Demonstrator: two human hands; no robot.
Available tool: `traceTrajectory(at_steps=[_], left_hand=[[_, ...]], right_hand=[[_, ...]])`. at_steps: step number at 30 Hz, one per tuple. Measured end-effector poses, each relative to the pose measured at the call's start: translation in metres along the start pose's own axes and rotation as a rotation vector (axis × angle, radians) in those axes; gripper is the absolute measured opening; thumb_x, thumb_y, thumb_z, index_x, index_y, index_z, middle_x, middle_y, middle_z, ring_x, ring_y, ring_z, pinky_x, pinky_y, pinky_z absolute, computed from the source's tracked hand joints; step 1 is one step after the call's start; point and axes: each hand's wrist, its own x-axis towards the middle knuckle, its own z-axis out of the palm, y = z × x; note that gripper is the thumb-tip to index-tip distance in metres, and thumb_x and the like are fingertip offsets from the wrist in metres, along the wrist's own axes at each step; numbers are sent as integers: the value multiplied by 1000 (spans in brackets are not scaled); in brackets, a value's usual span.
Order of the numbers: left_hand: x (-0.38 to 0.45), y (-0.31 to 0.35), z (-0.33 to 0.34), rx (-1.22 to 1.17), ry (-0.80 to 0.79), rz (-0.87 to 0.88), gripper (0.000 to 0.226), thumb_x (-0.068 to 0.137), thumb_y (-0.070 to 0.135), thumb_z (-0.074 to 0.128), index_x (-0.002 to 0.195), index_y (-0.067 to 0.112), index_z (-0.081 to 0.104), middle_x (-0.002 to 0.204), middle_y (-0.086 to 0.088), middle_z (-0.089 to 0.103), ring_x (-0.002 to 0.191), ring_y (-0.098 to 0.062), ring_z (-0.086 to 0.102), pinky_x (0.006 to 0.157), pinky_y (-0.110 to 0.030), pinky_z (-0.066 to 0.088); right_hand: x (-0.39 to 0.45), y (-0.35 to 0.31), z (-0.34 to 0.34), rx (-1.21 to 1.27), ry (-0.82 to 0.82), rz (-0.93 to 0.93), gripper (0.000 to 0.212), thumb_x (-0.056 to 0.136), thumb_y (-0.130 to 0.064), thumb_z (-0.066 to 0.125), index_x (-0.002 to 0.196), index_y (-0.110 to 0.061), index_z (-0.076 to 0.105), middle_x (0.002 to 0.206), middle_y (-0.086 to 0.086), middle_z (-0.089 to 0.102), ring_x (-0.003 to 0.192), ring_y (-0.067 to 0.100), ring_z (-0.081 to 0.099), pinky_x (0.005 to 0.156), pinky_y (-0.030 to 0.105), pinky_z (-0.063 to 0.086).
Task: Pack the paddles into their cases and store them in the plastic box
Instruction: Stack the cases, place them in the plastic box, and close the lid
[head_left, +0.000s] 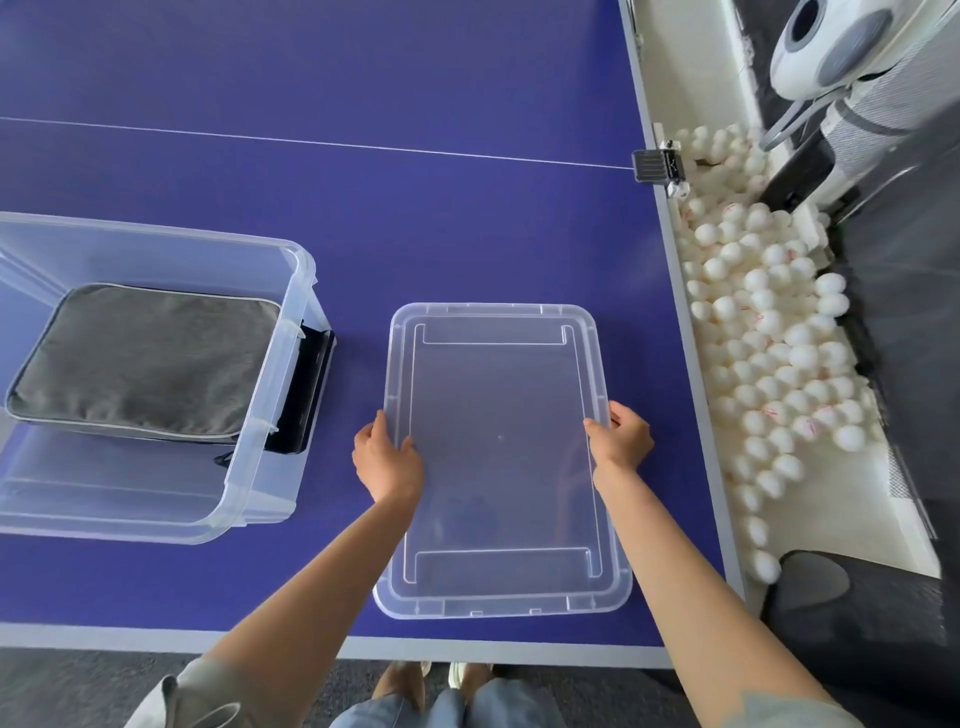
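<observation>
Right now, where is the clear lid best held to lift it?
By its two long side rims, one hand from each side, as the left hand and right hand do. The lid lies flat, wide and thin on the table, so a one-sided grip would likely tilt it.

clear glossy plastic box (270, 374) and lid (498, 457); matt grey cloth case (145, 358); smooth matt blue table (363, 208).
</observation>
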Motion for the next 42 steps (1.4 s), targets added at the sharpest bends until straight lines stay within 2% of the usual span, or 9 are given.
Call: traceTrajectory(at_steps=[2, 6, 11, 17, 22, 31, 33, 36, 42], left_hand=[[0, 2, -2, -49, -1, -25, 51, 91, 11, 57, 139, 16, 41, 134, -13, 44, 122, -31, 46, 103, -44, 39], [0, 18, -6, -146, -12, -31, 50, 89, 14, 59, 135, 27, 44, 128, -12, 45, 116, -32, 49, 99, -47, 44], [-2, 54, -22, -178, -2, 55, 50, 94, 14, 52, 139, 31, 39, 127, -11, 42, 119, -29, 42, 93, -31, 39], [-15, 104, -60, -199, 96, 227, 50, 94, 15, 51, 141, 24, 37, 130, -10, 37, 121, -28, 32, 94, -26, 30], [-13, 119, -111, -320, 248, 287, 48, 87, 15, 60, 134, 16, 47, 122, -15, 44, 115, -31, 43, 99, -31, 32], [6, 56, -213, -451, 548, 206, 39, 83, 18, 66, 120, 10, 57, 107, -6, 42, 96, -29, 55, 93, -27, 42], [13, 37, -229, -470, 586, 147, 44, 83, 19, 67, 123, 8, 54, 114, -11, 44, 94, -31, 57, 95, -36, 45], [25, 8, -249, -477, 652, 21, 48, 82, 23, 68, 125, 7, 54, 119, -15, 51, 103, -33, 56, 98, -35, 40], [36, -36, -274, -468, 815, -126, 52, 84, 30, 65, 130, 12, 51, 115, -6, 53, 94, -30, 59, 93, -33, 39]], right_hand=[[1, -4, -4, 35, -4, 20, 26, 82, 6, 62, 109, 6, 64, 89, 3, 63, 86, 23, 58, 77, 35, 52], [5, -8, -14, 55, 23, 15, 37, 85, -2, 64, 122, -1, 60, 121, 14, 63, 109, 31, 60, 89, 38, 51], [11, -41, -32, 75, 36, -68, 35, 86, -4, 64, 121, -2, 61, 120, 16, 64, 108, 30, 60, 82, 30, 49], [17, -126, -37, 203, -2, -178, 38, 85, -1, 63, 123, -1, 59, 120, 14, 64, 97, 20, 60, 69, 13, 44], [3, -198, -20, 194, -123, -319, 41, 84, 0, 65, 124, 0, 58, 123, 16, 63, 105, 23, 62, 84, 22, 44], [-84, -296, 97, 9, -460, -601, 38, 82, -2, 67, 120, 0, 62, 118, 16, 65, 94, 14, 59, 76, 22, 45], [-107, -309, 133, -69, -539, -651, 39, 82, -3, 68, 120, 0, 61, 122, 14, 64, 103, 18, 62, 83, 20, 45], [-144, -322, 184, -160, -621, -710, 38, 82, -7, 70, 119, -2, 63, 122, 13, 64, 111, 19, 61, 92, 21, 43], [-207, -330, 269, -256, -806, -744, 35, 83, -3, 67, 118, -1, 63, 115, 7, 64, 93, 11, 53, 80, 20, 41]])
